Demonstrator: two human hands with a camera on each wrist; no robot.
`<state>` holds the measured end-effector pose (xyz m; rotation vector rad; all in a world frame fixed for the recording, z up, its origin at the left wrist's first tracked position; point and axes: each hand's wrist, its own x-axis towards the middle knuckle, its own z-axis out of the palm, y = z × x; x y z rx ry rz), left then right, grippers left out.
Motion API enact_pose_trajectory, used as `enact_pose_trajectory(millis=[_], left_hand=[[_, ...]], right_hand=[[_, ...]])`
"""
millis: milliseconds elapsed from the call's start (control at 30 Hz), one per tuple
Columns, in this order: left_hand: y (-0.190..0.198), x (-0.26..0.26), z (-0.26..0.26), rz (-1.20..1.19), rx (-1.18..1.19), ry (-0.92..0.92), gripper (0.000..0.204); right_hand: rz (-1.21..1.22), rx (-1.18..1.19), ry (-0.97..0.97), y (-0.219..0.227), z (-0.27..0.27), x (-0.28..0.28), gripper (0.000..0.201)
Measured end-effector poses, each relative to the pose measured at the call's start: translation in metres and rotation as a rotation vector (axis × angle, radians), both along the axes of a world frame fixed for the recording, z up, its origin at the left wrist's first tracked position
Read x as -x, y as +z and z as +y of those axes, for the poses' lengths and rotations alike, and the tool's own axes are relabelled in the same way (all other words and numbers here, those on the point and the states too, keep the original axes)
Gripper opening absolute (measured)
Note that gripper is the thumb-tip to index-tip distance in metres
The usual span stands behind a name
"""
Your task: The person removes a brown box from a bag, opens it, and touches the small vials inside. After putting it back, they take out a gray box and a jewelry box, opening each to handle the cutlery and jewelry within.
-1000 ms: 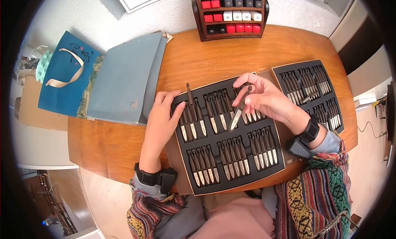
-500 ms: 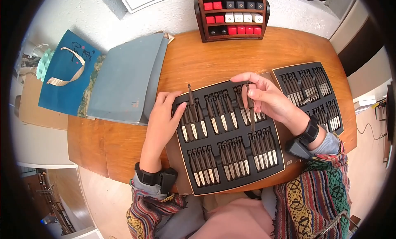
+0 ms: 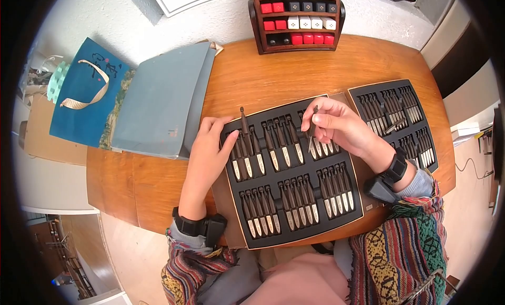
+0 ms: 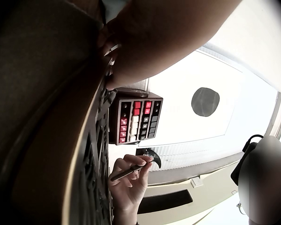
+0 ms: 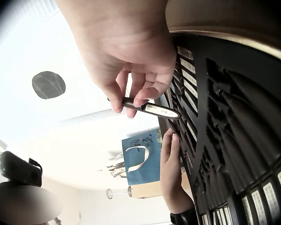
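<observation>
My right hand (image 3: 339,123) pinches a slim dark tube (image 5: 159,110) with a pale label on its tapered end. It holds the tube tilted over the upper right of a black tray (image 3: 310,168). Rows of similar labelled tubes lie in the tray's slots. At the tray's upper left edge rests my left hand (image 3: 208,147), fingers loosely bent and thumb extended over the rim. Just beside its fingers, one tube (image 3: 243,118) pokes up past the others in its group. In the left wrist view the left fingertips are dark and partly hidden.
A second black tray (image 3: 373,87) of tubes lies to the right, one tube crosswise on it. A wooden rack (image 3: 300,49) with red, white and black cubes stands at the table's back. On the left are a blue paper bag (image 3: 118,68) and a grey-blue folder-like panel (image 3: 158,102).
The tube in my right hand has turned and its labelled end has swung, while that hand's fingers have curled in closer around it. My left hand stays at the tray's edge.
</observation>
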<state>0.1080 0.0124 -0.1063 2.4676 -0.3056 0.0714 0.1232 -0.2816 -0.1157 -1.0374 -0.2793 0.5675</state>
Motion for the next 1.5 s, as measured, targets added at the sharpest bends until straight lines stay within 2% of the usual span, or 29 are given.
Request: enact_pose_trajectory(millis=[333,533,733,833,933,1500], left_hand=[[0.0,0.0,0.0,-0.007,0.0,-0.002,0.032],[0.0,0.0,0.0,-0.001,-0.006,-0.001,0.032],[-0.001,0.0,0.001,-0.006,-0.011,-0.003,0.033],[0.0,0.0,0.0,0.006,-0.013,0.001,0.033],[0.001,0.001,0.0,0.019,-0.011,0.003,0.033],[-0.001,0.0,0.001,-0.003,-0.009,-0.003,0.032]], right_hand=[[-0.063,0.135,0.021,0.001,0.0,0.001,0.021],[-0.267,0.292,0.069,0.006,0.004,0.004,0.021],[-0.228,0.278,0.048,0.006,0.003,0.003,0.022],[-0.174,0.183,0.046,0.001,0.001,0.002,0.022],[-0.22,0.2,0.056,0.0,0.001,0.001,0.023],[-0.161,0.232,0.34,0.009,0.003,0.007,0.024]])
